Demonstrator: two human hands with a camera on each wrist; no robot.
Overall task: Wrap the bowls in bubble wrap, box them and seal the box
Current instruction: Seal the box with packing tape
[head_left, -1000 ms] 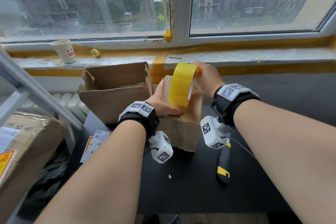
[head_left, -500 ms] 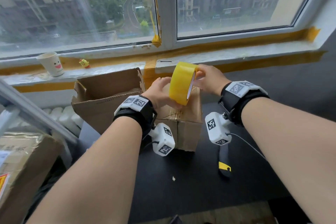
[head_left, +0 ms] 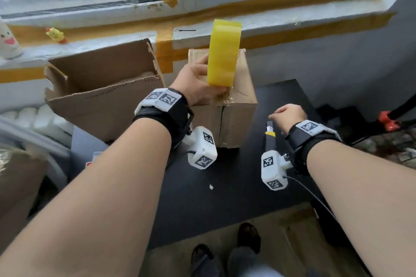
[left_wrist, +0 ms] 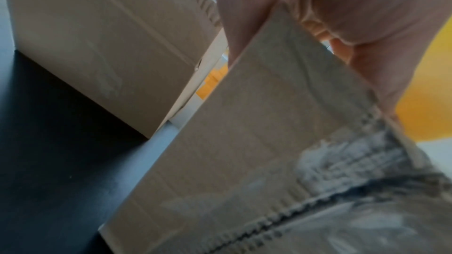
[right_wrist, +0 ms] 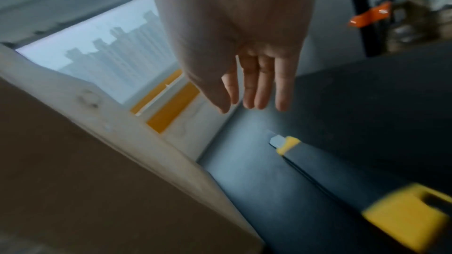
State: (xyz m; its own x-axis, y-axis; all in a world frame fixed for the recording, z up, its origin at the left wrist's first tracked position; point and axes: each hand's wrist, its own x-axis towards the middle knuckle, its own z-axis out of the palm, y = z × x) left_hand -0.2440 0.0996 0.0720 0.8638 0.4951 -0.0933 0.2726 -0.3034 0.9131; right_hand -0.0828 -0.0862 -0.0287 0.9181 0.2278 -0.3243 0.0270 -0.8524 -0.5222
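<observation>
Left hand [head_left: 198, 83] fingers curled on the yellow tape roll [head_left: 224, 51], holding it upright on top of the closed small box [head_left: 227, 105] at the table's [head_left: 225, 198] far edge. Right hand [head_left: 287, 114] fingers relaxed, empty, above the utility knife [head_left: 269, 139] just right of the box. Open larger box [head_left: 101, 87] to the left. Risk, judged: one-handed, the roll may tip and the pulled strip twist or stick crooked.

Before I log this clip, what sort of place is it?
Probably a room in a high-rise flat used as a makeshift packing spot: a small black table against a window sill edged with yellow masking tape, brown cardboard boxes around, tower blocks outside.
</observation>
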